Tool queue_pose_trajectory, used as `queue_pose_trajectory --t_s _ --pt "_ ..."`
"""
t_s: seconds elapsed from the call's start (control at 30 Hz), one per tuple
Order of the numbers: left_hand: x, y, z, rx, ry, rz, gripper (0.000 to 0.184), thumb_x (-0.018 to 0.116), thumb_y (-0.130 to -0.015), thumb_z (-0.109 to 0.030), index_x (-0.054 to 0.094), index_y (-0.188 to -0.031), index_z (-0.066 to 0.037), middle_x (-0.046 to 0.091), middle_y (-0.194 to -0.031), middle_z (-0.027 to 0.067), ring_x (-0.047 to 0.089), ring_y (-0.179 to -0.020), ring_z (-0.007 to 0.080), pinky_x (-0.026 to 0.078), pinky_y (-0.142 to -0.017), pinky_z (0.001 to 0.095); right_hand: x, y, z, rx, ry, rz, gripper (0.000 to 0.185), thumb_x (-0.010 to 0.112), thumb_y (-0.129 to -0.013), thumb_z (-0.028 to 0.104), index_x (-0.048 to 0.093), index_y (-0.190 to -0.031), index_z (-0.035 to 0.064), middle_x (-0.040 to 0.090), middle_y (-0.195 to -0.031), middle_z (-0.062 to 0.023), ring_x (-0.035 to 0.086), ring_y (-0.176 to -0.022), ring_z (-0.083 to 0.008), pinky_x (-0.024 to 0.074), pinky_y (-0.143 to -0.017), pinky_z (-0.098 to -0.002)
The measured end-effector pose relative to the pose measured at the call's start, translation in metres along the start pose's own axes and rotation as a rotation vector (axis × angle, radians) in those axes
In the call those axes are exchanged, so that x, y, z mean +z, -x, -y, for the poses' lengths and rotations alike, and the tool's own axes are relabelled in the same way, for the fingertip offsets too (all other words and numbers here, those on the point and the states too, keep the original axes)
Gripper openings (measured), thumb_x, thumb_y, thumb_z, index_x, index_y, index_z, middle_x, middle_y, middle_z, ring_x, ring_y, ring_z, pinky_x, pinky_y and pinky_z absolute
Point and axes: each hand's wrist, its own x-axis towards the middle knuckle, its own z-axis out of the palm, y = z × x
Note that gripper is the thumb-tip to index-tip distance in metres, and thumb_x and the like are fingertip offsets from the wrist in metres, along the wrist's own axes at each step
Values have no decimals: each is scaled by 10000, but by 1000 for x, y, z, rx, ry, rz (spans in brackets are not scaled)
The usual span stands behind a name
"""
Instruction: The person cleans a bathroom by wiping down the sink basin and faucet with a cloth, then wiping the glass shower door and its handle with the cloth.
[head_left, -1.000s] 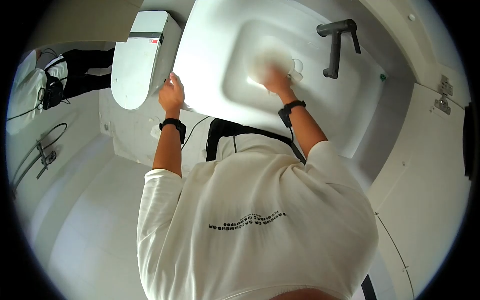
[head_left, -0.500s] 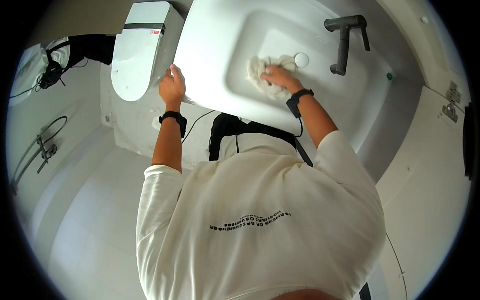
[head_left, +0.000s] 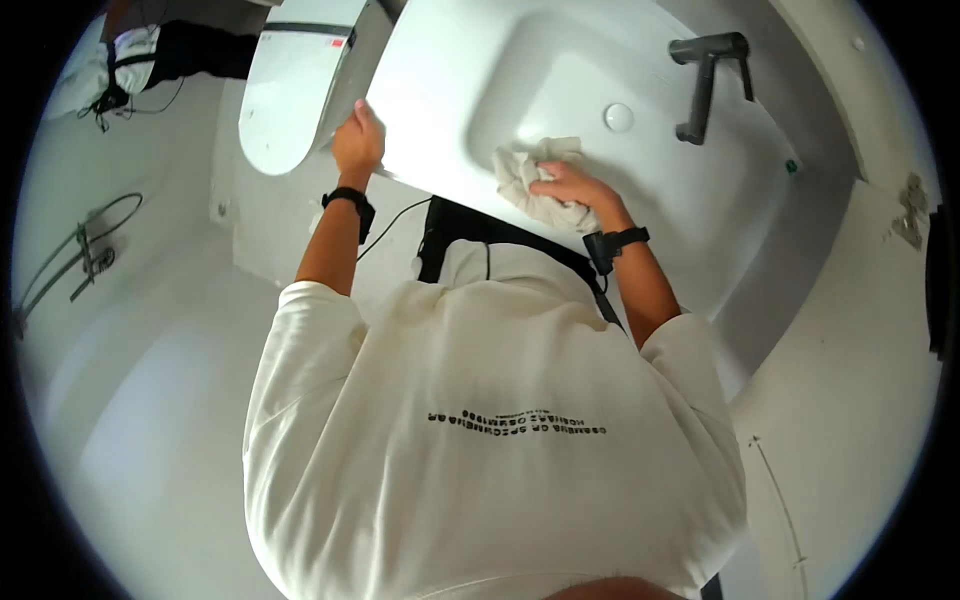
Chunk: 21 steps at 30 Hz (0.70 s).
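A crumpled off-white cloth lies against the near inner side of the white sink. My right hand presses on the cloth with its fingers bent into it. At the sink's left edge, my left hand grips the rim, thumb up and the other fingers partly hidden. The round white drain cover shows beyond the cloth. To the right of the drain stands a dark grey faucet. Both wrists wear black bands.
A white toilet with a closed lid stands left of the sink. A shower fitting is on the left wall. At the upper left a person in dark trousers shows. A white door with a metal hinge is on the right.
My right hand and the cloth have moved from the basin's bottom toward its near side. My left hand stays at the rim. The view has shifted slightly.
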Motion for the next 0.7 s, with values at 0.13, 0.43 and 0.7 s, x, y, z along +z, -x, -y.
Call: queue_pose_trajectory --t_s 0.13,0.43,0.7 --pt "-1 -19 -1 -21 -22 26 711 238 -1018 -537 711 -1031 -6 679 -978 297 625 -969 500 477 -863 556 3 8 21 -143 197 -148 757 644 -775 471 534 -1387 40 710 -1013 -161 674 -934 -281 511 -819 -366" --pt "26 16 15 276 68 -216 451 405 -1012 -412 579 -1135 -15 638 -1094 231 630 -956 435 492 -821 526 70 18 19 -301 426 -559 582 665 -847 503 618 -1251 86 710 -884 -181 692 -857 -353 533 -779 -452" --pt "-2 61 28 1062 213 -59 508 501 -858 0 448 -1362 20 474 -1406 253 447 -1288 452 350 -1088 493 137 -47 96 -452 478 -1007 419 676 -854 461 691 -1100 122 714 -782 -140 694 -727 -352 551 -656 -458"
